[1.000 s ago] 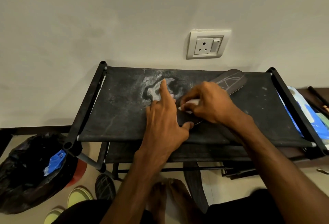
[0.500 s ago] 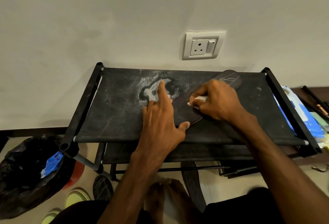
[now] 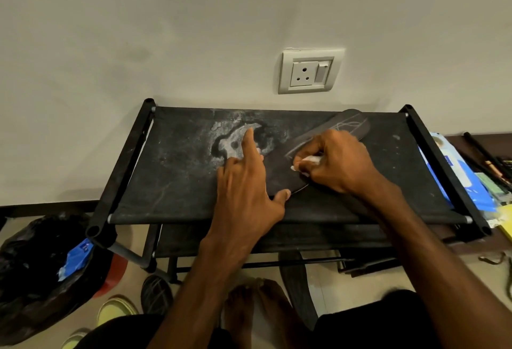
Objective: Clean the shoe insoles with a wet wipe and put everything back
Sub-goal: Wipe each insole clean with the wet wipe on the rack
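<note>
**Wiping insole on rack top**

Far left on the floor: black bag with a blue scrap in it, yellow shoes near it. Black fabric rack against the wall, white dusty stain on its top. Left hand lies flat, fingers straight and spread, index on the stain, thumb on the near end of the insole. Insole lies diagonally on the rack top, its far end up right by the wall. Right hand has its fingers curled, pinching the wet wipe onto the insole. Wall socket above. Blue pack just right of the rack.
</note>
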A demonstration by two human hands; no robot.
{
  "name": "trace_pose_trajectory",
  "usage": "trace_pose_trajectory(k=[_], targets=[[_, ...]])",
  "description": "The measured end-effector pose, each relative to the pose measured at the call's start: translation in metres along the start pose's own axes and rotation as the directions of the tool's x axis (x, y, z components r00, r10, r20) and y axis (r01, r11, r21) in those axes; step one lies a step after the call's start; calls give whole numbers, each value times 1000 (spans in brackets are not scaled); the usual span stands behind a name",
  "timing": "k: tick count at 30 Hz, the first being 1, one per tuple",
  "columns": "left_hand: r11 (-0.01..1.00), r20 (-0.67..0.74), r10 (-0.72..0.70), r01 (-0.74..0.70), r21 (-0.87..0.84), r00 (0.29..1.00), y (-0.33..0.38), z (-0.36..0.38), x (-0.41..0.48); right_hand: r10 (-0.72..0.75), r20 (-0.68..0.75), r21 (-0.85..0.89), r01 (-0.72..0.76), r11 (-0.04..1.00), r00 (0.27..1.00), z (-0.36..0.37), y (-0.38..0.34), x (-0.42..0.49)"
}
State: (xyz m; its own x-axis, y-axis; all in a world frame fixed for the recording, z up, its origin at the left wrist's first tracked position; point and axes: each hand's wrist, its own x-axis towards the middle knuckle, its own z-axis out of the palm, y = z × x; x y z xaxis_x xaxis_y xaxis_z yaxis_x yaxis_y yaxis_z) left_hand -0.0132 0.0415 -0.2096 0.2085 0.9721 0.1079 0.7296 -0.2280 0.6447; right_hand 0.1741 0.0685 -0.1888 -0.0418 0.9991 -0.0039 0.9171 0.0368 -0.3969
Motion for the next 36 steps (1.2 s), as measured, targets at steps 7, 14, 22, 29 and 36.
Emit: trace_pose_trajectory(k=[7, 14, 22, 29, 36], targets=[[998, 0, 9, -9, 61, 1000, -3, -2, 1, -179, 129, 213, 149, 966, 975, 17, -14, -7], [995, 46, 10, -15, 99, 999, -2, -1, 2, -162, 167, 256, 116, 960, 973, 6, -3, -8], [995, 65, 9, -16, 96, 998, -6, -4, 6, -50, -56, 8, 51, 999, 997, 1, 3, -23], [994, 105, 55, -64, 85, 993, -10, -15, 9, -72, -89, 120, 83, 989, 993, 11, 3, -21], [951, 191, 129, -177, 255, 973, -15, -44, 9, 83, -307, 302, 14, 953, 948, -3, 18, -29]])
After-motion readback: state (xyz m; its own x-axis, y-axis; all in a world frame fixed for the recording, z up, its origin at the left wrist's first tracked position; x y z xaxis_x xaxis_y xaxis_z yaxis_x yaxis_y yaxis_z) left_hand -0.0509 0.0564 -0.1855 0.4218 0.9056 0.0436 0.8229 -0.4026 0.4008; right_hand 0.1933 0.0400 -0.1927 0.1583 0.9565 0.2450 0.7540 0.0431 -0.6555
